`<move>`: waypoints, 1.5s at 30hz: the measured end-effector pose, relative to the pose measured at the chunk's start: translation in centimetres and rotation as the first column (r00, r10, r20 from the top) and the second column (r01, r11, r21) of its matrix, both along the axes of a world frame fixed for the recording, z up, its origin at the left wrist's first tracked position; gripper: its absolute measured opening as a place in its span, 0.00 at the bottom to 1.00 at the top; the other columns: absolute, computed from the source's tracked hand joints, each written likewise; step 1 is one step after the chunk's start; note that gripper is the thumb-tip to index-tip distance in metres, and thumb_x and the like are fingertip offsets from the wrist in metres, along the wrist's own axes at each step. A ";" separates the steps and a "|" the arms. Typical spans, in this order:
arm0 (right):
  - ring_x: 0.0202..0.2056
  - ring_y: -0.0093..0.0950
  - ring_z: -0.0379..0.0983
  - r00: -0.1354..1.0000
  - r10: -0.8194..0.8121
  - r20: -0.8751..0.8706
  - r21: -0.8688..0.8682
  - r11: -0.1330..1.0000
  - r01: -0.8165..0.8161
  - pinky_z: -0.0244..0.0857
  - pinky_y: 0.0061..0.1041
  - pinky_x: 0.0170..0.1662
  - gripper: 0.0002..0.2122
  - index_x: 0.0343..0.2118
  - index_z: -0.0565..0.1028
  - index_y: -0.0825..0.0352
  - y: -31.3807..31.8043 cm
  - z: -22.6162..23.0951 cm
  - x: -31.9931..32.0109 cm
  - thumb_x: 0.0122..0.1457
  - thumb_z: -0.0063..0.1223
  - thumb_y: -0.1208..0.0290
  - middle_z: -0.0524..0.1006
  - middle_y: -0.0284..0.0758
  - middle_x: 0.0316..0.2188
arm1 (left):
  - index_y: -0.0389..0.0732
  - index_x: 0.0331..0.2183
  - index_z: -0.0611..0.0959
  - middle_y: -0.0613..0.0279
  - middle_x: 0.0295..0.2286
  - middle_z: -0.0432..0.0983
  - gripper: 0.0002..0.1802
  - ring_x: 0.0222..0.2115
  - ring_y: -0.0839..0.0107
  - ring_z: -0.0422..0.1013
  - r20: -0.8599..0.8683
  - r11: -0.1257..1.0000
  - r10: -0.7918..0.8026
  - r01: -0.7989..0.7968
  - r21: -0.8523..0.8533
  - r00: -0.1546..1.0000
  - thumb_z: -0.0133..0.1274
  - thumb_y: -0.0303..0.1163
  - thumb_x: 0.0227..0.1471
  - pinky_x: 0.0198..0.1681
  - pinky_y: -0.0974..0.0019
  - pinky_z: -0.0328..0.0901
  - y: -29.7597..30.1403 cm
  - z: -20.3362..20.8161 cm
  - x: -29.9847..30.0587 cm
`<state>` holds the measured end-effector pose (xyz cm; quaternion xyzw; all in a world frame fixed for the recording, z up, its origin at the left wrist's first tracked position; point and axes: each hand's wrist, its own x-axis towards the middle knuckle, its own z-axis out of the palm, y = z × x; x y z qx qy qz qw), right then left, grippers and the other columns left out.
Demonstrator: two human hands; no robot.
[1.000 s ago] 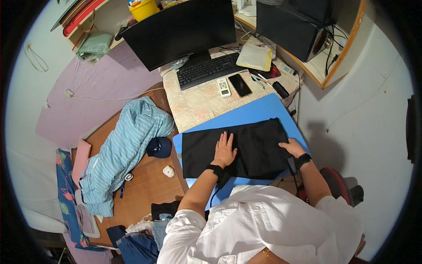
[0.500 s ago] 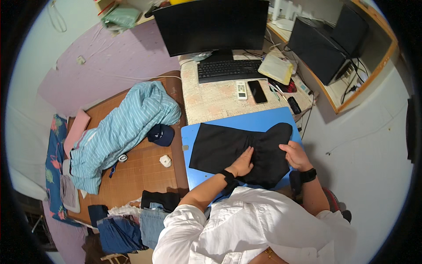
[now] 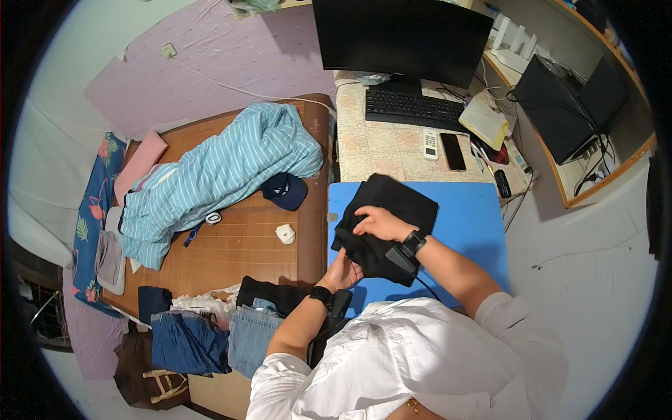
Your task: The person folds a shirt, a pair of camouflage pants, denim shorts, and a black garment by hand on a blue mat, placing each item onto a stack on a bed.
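A black garment (image 3: 392, 210) lies folded into a small bundle on a blue board (image 3: 469, 224). My right hand (image 3: 378, 224) presses flat on top of the garment. At the bundle's near left edge my left hand (image 3: 343, 271) grips the black cloth. Both wrists wear dark bands.
A striped light-blue shirt (image 3: 224, 168), a dark cap (image 3: 285, 190) and a small white object (image 3: 285, 234) lie on the wooden table (image 3: 238, 245). Jeans and other clothes (image 3: 210, 329) are piled at its near edge. Monitor (image 3: 399, 38), keyboard (image 3: 413, 108), remote (image 3: 432, 145) and phone (image 3: 453, 151) sit farther back.
The black garment, spread wide across the blue board a second ago, is now folded into a compact bundle at the board's left. Both hands moved left with it; the view shifted too.
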<state>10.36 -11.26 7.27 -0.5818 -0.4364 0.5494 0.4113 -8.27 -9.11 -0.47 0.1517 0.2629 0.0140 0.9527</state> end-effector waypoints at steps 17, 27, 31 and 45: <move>0.46 0.41 0.62 0.582 0.077 0.809 -0.156 0.984 0.087 0.58 0.33 0.49 0.24 0.46 0.66 0.69 -13.7 -4.4 3.0 0.46 0.55 0.65 0.66 0.43 0.43 | 0.39 0.28 0.71 0.64 0.14 0.62 0.08 0.09 0.73 0.57 -0.412 0.812 0.358 -0.061 0.581 0.838 0.42 0.32 0.46 0.10 0.69 0.50 2.3 0.5 0.2; 0.23 0.31 0.71 0.755 -0.233 0.613 0.111 0.972 0.209 0.65 0.28 0.27 0.10 0.29 0.71 0.65 -13.0 -1.4 2.0 0.50 0.53 0.64 0.74 0.38 0.22 | 0.30 0.32 0.75 0.59 0.27 0.71 0.21 0.27 0.69 0.66 -0.355 0.573 0.358 0.097 0.814 0.864 0.47 0.42 0.48 0.32 0.69 0.62 5.5 -2.3 -1.5; 0.35 0.38 0.67 0.412 -0.466 0.783 0.241 0.838 0.490 0.62 0.33 0.37 0.14 0.31 0.69 0.69 -8.9 -2.0 5.0 0.50 0.53 0.62 0.71 0.41 0.30 | 0.27 0.34 0.74 0.53 0.27 0.72 0.30 0.28 0.65 0.68 -0.346 0.208 0.481 0.278 0.938 0.805 0.48 0.50 0.49 0.32 0.65 0.62 6.7 -2.3 0.1; 0.38 0.35 0.69 0.570 -0.711 0.411 -0.071 0.599 0.798 0.62 0.30 0.41 0.12 0.35 0.70 0.71 -5.3 -9.6 8.6 0.46 0.55 0.75 0.72 0.43 0.35 | 0.32 0.35 0.71 0.40 0.35 0.68 0.16 0.37 0.45 0.64 -0.404 -0.005 0.587 0.502 0.865 0.702 0.45 0.37 0.51 0.40 0.54 0.59 8.0 -0.5 3.1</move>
